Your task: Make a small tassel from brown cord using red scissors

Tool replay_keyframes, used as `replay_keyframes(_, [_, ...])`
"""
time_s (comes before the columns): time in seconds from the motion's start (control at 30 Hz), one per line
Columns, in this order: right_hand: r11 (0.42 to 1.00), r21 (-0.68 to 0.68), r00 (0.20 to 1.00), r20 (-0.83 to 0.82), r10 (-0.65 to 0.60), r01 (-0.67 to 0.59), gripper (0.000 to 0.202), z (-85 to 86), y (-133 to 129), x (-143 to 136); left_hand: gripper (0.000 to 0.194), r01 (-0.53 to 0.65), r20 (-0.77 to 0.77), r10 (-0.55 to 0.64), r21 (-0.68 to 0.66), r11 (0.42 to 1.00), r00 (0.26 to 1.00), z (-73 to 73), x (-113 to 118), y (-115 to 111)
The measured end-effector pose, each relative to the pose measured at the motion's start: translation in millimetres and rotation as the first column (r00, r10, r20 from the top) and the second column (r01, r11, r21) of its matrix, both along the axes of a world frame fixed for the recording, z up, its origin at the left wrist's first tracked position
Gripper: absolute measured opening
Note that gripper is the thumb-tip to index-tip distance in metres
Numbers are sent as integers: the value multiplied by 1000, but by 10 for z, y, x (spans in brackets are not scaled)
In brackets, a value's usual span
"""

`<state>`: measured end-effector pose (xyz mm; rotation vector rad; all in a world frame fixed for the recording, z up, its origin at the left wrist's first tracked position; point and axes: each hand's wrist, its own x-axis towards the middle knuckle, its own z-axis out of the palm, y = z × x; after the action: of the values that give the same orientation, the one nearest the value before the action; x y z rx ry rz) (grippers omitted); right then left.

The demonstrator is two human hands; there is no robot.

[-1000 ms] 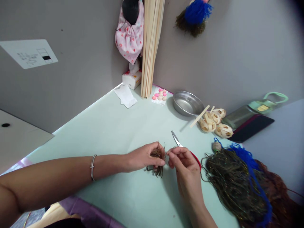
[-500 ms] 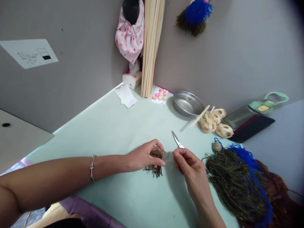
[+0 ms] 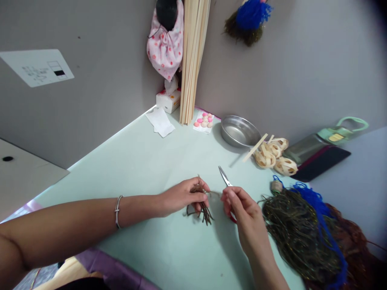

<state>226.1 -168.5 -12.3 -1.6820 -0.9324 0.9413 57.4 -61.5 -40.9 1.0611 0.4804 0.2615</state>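
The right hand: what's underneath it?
Beneath the right hand, as seen from above, lie scissors. Their metal blades poke out past it, and a bit of red handle shows. The hand covers the rest; anything else there cannot be seen.

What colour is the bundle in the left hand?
Brown; the bundle shows in the head view, partly covered by the left hand.

left hand (image 3: 183,198): curled inward | right hand (image 3: 246,213): pinched | left forearm (image 3: 87,219): stretched rightward | right forearm (image 3: 266,268): angled forward-left
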Motion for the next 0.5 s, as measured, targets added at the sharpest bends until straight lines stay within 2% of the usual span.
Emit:
replay_keyframes(0.07, [991, -40, 992, 17, 128, -127, 32, 8, 0, -16, 21, -41, -2, 41, 8, 999, 999, 9, 6, 3])
replay_keyframes(0.13, [951, -86, 955, 1, 297, -296, 31, 3, 3, -44, 21, -65, 5, 65, 13, 998, 998, 15, 11, 1])
replay_keyframes(0.2, [914, -103, 919, -16, 394, -393, 29, -14, 10, -70, 22, -87, 14, 86, 10, 996, 996, 21, 13, -2])
replay_keyframes(0.27, [917, -95, 922, -20, 388, -388, 27, -34, 15, -85, 22, -112, 28, 112, -8, 994, 993, 27, 12, -1])
replay_keyframes(0.4, [962, -54, 964, -9, 268, -268, 26, -51, 12, -73, 24, -155, 70, 158, -45, 987, 985, 33, 10, 15])
replay_keyframes(0.5, [981, -3, 980, -51, 192, -192, 23, -45, 3, -73, 30, -142, 92, 145, -42, 989, 985, 31, 10, 24])
